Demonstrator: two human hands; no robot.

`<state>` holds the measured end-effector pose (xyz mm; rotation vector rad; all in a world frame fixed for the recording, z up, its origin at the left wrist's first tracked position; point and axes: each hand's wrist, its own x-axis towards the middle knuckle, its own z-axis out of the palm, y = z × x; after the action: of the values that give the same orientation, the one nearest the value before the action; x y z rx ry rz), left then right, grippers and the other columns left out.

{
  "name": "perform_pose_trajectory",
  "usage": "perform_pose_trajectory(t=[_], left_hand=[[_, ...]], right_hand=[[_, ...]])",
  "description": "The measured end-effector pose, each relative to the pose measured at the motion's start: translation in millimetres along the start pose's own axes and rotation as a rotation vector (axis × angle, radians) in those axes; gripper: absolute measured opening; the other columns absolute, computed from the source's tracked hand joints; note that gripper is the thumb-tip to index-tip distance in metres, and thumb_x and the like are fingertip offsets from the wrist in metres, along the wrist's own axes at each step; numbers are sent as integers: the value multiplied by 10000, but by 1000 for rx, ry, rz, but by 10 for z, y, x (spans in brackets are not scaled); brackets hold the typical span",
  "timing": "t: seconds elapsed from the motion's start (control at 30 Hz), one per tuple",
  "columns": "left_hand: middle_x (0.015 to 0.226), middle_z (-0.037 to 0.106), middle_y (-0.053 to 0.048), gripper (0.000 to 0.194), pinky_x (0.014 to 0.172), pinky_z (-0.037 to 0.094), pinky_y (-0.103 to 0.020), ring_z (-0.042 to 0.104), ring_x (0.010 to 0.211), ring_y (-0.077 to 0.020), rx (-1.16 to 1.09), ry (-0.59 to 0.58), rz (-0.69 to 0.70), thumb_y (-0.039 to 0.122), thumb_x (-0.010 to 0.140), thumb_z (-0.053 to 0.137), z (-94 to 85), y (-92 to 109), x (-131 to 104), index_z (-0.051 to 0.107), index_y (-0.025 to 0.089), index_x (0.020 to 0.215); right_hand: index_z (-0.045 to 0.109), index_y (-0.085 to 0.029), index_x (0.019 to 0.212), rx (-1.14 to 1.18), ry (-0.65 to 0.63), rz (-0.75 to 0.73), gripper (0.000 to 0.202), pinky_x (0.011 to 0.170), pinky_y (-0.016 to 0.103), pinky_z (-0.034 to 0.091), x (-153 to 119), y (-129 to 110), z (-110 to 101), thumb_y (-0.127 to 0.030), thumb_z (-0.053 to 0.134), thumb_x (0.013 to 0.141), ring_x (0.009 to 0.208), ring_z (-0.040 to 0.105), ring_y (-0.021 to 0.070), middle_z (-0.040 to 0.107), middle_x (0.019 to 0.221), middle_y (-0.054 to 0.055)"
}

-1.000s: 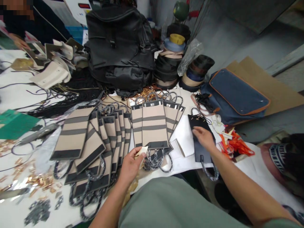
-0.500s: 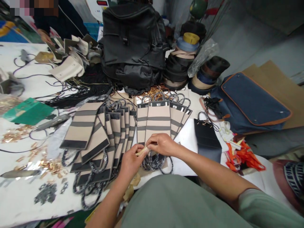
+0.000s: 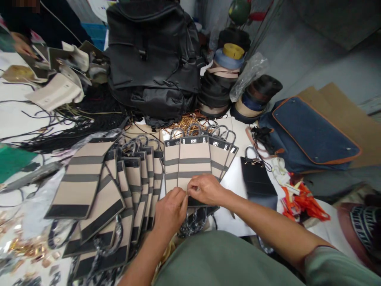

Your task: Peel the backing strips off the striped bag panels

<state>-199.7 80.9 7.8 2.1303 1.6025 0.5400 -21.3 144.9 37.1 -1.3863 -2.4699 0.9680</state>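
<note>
Over the lower end of a fan of beige bag panels [image 3: 195, 153] with dark bands and looped handles, my two hands meet. My left hand [image 3: 172, 206] has its fingers curled in, knuckles up; what it grips is hidden. Thumb and forefinger of my right hand [image 3: 206, 190] are pinched together beside the left fingertips, on something too small to make out. Plastic-wrapped handles [image 3: 195, 224] stick out beneath my hands, near my body. To the left lies a spread pile of similar striped panels [image 3: 79, 174], overlapping one another.
A large black backpack [image 3: 154, 59] stands behind the panels, with strap rolls [image 3: 228, 63] stacked to its right. Rightward are a small black bag [image 3: 258, 176], a blue bag [image 3: 317, 129] and orange scraps [image 3: 309, 202]. Gold-coloured pieces [image 3: 28, 248] lie left. Another person's hand [image 3: 24, 45] touches pale pieces.
The view has shifted, so the table's things sit further left and the near-left pile looks larger. The yellowish strip seen between my fingers no longer shows. Both hands remain close together.
</note>
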Motion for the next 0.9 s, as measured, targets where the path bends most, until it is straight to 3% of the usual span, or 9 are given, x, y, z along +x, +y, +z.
perform_pose_trajectory(t=[0.1, 0.2, 0.3, 0.43, 0.57, 0.67, 0.83, 0.9], left_hand=[[956, 696, -65, 198, 756, 447, -319, 636, 869, -217, -55, -26, 64, 263, 942, 457, 97, -67, 74, 654, 257, 921], [1011, 694, -66, 180, 838, 462, -333, 635, 923, -219, -235, -55, 63, 261, 935, 483, 240, -121, 94, 660, 262, 966], [941, 664, -62, 168, 845, 473, -319, 625, 920, -204, -459, -18, -97, 283, 931, 498, 439, -211, 108, 650, 239, 875], [873, 635, -44, 207, 813, 486, -307, 613, 878, -193, -642, -30, -258, 324, 906, 521, 700, -386, 136, 631, 217, 768], [838, 634, -33, 240, 775, 480, -305, 609, 830, -190, -664, -69, -321, 345, 902, 516, 813, -487, 145, 627, 214, 735], [829, 636, -33, 249, 770, 475, -305, 612, 819, -193, -653, -63, -341, 357, 899, 514, 815, -492, 154, 630, 216, 731], [845, 633, -38, 208, 785, 471, -312, 606, 832, -195, -639, -93, -318, 317, 893, 507, 809, -497, 152, 623, 212, 756], [888, 638, -44, 138, 811, 472, -320, 607, 869, -199, -644, -110, -303, 264, 859, 520, 817, -515, 132, 628, 208, 793]], right_hand=[[719, -233, 757, 87, 65, 147, 144, 635, 224, 389, 161, 242, 53, -244, 586, 811, 688, 590, 134, 682, 748, -22], [706, -195, 786, 248, 217, 298, 213, 634, 233, 413, 406, 651, -17, -319, 544, 848, 678, 588, 142, 682, 736, -4], [705, -170, 836, 351, 399, 352, 288, 691, 258, 450, 726, 1106, -212, -396, 528, 858, 733, 609, 163, 696, 800, 22], [726, -195, 785, 100, 495, 395, 255, 773, 285, 436, 1111, 1516, -401, -385, 566, 841, 818, 602, 183, 685, 829, 35], [738, -228, 846, -98, 507, 487, 241, 735, 280, 411, 1262, 1662, -333, -393, 564, 865, 812, 589, 177, 655, 865, 30], [725, -233, 897, -165, 555, 476, 246, 749, 278, 402, 1271, 1695, -222, -399, 543, 888, 875, 585, 182, 645, 919, 34], [651, -221, 1085, -127, 615, 545, 292, 778, 294, 406, 1316, 1736, -192, -398, 571, 866, 897, 578, 190, 645, 1004, 41], [653, -223, 1042, -99, 592, 591, 260, 764, 290, 405, 1355, 1754, -257, -390, 574, 860, 879, 578, 187, 654, 983, 31]])
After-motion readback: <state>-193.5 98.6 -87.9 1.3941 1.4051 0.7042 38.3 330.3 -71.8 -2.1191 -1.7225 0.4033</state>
